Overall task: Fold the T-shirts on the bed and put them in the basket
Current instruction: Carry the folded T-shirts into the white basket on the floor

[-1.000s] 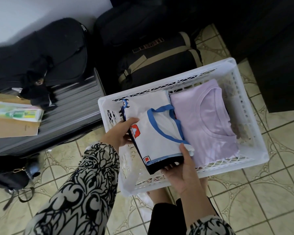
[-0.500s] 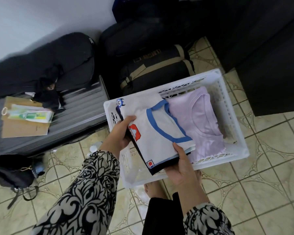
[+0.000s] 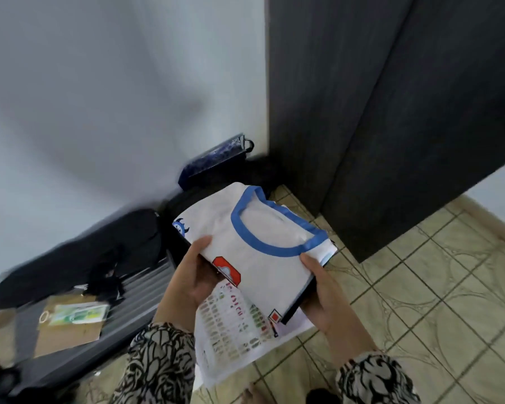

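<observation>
A folded white T-shirt (image 3: 263, 237) with a blue collar band and small printed patches is held up in front of me, with a dark layer under its right edge. My left hand (image 3: 193, 275) grips its left side, thumb on top. My right hand (image 3: 324, 290) grips the right near corner, thumb on top as well. Below the shirt a blurred piece of the white perforated basket (image 3: 233, 330) shows on the floor. The basket's inside is hidden by the shirt and my arms.
A grey ribbed suitcase (image 3: 140, 293) lies at the left with a brown envelope (image 3: 70, 325) on it and a black bag (image 3: 79, 258) behind. A dark wardrobe (image 3: 391, 112) stands at the right, a blue bag (image 3: 216, 158) in the corner. Tiled floor (image 3: 420, 301) spreads to the right.
The view has swung upward toward the wall and wardrobe. Both hands have lifted the white T-shirt above the basket. The lilac shirt is out of sight.
</observation>
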